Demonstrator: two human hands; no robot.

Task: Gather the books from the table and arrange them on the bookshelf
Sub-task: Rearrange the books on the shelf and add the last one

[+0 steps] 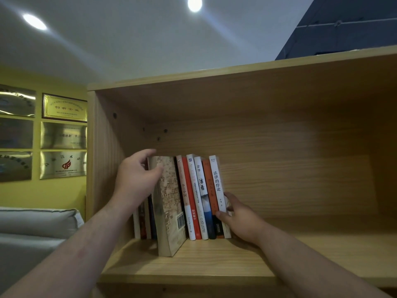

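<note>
Left hand [137, 179] grips the tan book [169, 203], right hand [240, 218] braces the white-spined book [218, 190]; next, push tan one flush into the bookshelf [193, 261].

A yellow wall [64, 196] on the left carries rows of gold and silver plaques [64, 108]. Below them sits a grey sofa [36, 220]. Two round ceiling lights [194, 3] glow on the white ceiling [129, 39], with a dark blue wall [343, 29] at far right.

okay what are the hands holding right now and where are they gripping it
The left hand grips the top edge of the tan map-patterned book that sticks out of the row. The right hand presses the lower outer side of the white-spined book, bracing the row.
</note>
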